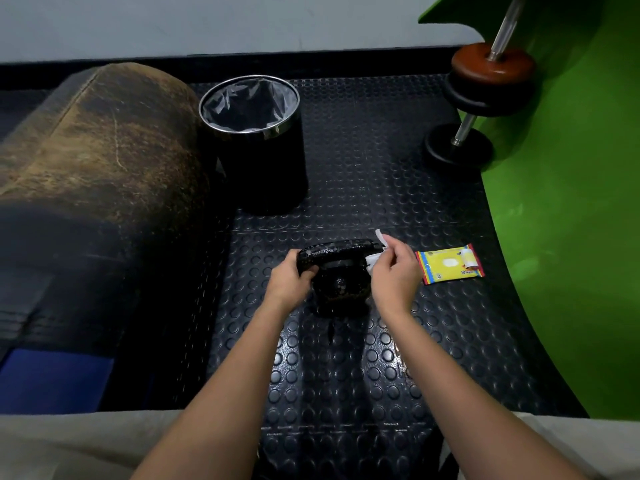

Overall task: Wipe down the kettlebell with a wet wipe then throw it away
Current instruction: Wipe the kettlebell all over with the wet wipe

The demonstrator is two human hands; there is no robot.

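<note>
Pinching a crumpled white wet wipe (pixel 374 260) between thumb and fingers, the right hand (pixel 393 271) presses it against the right end of the handle of the black kettlebell (pixel 337 277). One loose corner of the wipe sticks up past the fingertips. Just across from it, the left hand (pixel 289 280) curls its fingers around the left end of the same handle, gripping it. The kettlebell sits on the floor mat (pixel 363 358) between the two hands, its glossy surface showing wet-looking highlights along the handle, with its round body below and slightly nearer the person than the handle.

Just to the right of the right hand, apart from it, a yellow wet-wipe packet (pixel 450 264) lies flat on the mat, with its white flap on top. Beyond the left hand, farther away from the person, a black round trash bin (pixel 259 161) stands upright on the mat, fitted with a metal rim and a thin plastic liner. To the left of the bin and the left hand lies a large worn brown cushioned roll (pixel 104 143). Well beyond the right hand, toward the far right, a barbell (pixel 485 81) with black plates and one reddish-brown plate leans against a bright green wall (pixel 571 220). Both bare forearms reach forward from the bottom edge, over the dark mat with its raised round studs.
</note>
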